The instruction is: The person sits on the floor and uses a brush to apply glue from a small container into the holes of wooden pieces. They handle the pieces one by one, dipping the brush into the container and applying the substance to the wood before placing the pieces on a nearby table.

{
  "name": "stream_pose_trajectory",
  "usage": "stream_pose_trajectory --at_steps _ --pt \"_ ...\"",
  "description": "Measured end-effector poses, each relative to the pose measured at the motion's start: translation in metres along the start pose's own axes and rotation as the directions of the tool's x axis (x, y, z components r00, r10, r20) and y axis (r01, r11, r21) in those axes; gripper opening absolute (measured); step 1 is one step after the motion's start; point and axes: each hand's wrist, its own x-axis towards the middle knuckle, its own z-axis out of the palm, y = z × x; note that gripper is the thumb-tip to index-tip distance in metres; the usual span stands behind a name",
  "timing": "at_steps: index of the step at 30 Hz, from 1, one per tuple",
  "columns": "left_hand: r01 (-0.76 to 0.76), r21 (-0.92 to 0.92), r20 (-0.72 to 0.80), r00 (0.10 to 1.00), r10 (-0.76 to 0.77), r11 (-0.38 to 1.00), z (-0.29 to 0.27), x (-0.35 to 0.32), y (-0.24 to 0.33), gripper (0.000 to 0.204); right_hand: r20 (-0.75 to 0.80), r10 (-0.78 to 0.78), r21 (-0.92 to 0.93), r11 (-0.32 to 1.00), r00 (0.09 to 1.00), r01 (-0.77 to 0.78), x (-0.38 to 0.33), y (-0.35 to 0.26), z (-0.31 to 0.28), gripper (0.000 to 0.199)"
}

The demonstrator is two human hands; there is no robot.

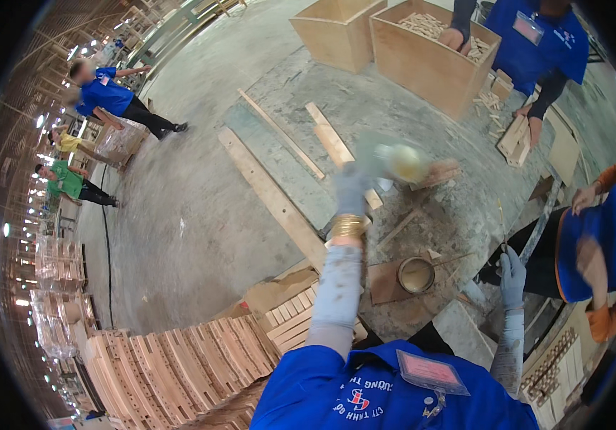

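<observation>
My left hand [352, 185], in a grey glove, reaches out over the table. It grips a pale translucent bottle [402, 163], smeared by motion, with something yellowish at its near end. A short wooden piece [437, 173] lies just right of the bottle. My right hand [513, 276], also gloved, is at the table's right edge. Its fingers are closed on a thin stick [501, 218] that points up and away from me. Between my arms, a round can [416, 275] of tan liquid sits on a brown board [385, 283], with another thin stick [455, 258] beside it.
Long wooden strips [272, 193] lie on the left. Ahead stand plywood boxes [422, 68], one filled with dowels. A co-worker's hand [535, 129] holds wooden pieces; another person [594, 244] is close on my right. Stacked slotted wood parts [179, 365] fill the lower left.
</observation>
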Motion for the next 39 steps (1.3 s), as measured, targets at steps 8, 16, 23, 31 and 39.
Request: stream_pose_trajectory --at_steps 8,16,23,31,39 --pt "-0.083 0.645 -0.451 0.761 0.466 0.760 -0.186 0.029 -0.013 0.019 0.032 -0.304 -0.001 0.953 0.952 0.304 -0.014 -0.039 0.007 0.030" --pt "-0.090 -0.048 -0.343 0.937 0.069 0.995 -0.107 -0.068 -0.014 0.039 0.391 -0.424 0.001 0.888 0.817 0.460 0.038 -0.204 0.147 0.022" --pt "-0.037 0.948 -0.160 0.802 0.576 0.316 -0.148 -0.016 0.053 0.066 0.328 -0.511 0.166 0.859 0.794 0.484 0.081 -0.224 0.319 0.022" --pt "0.194 0.981 -0.176 0.899 0.400 -0.006 -0.129 0.057 0.050 0.084 0.481 -0.309 0.142 0.951 0.820 0.275 0.088 -0.212 0.359 0.022" --pt "0.215 0.967 -0.255 0.862 0.438 0.139 -0.141 0.076 0.049 0.059 0.447 -0.295 0.346 0.928 0.845 0.141 0.106 -0.209 0.350 0.020"
